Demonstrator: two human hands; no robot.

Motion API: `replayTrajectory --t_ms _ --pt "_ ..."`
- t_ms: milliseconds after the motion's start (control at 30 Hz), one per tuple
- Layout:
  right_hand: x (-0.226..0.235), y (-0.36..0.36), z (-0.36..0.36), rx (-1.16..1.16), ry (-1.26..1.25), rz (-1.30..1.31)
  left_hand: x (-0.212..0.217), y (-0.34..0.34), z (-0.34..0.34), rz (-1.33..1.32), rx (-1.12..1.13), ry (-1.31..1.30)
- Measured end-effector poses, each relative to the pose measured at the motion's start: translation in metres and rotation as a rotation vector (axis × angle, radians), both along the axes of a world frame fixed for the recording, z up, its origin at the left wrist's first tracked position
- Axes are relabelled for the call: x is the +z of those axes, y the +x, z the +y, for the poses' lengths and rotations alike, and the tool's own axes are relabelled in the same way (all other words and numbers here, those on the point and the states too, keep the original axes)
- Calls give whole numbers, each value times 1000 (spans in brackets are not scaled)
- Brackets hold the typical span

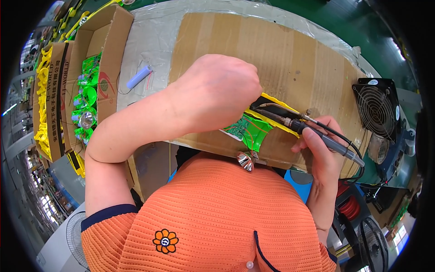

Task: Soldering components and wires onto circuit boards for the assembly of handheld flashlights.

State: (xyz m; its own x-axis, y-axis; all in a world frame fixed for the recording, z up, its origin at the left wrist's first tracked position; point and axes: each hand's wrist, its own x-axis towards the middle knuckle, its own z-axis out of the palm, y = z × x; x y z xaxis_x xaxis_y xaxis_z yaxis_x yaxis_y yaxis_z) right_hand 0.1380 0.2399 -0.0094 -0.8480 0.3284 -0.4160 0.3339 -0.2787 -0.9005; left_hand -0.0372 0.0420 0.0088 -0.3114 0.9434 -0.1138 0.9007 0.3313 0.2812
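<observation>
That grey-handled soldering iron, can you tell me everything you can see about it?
The soldering iron has a black-and-grey handle that looks like plastic and a slimmer metal front. The right hand grips it at a slant, front end toward the upper left, over the yellow casing. A small metal fitting and a black cable lie alongside. Its very tip is hard to make out.

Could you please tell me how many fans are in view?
3 visible: a square black fan mid-right, a round dark fan lower right, and a pale fan lower left, partly covered. Others may be hidden.
</observation>
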Motion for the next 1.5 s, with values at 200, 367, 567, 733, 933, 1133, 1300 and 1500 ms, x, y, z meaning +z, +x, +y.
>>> replayTrajectory --t_ms 200,367,567,733,933,1133,1300,1500 --pt "0 -1 -1 16 25 -10 3 1 2 31 -22 -5" --pt "1 -2 -1 26 41 -19 8 1 5 58 -54 -31" --pt "-2 0 2 39 28 2 10 0 8 80 -74 -88" --pt "-7 5 4 -8 -58 61 10 -2 7 93 -95 -86" --pt "-11 11 7 -34 -81 127 9 -2 7 92 -87 -69" --pt "-17 25 17 -60 12 214 9 -2 7 98 -88 -73" --pt "-19 37 22 -94 28 243 8 -1 8 110 -79 -94" --pt "-19 43 22 -137 52 262 12 0 11 135 -82 -164"
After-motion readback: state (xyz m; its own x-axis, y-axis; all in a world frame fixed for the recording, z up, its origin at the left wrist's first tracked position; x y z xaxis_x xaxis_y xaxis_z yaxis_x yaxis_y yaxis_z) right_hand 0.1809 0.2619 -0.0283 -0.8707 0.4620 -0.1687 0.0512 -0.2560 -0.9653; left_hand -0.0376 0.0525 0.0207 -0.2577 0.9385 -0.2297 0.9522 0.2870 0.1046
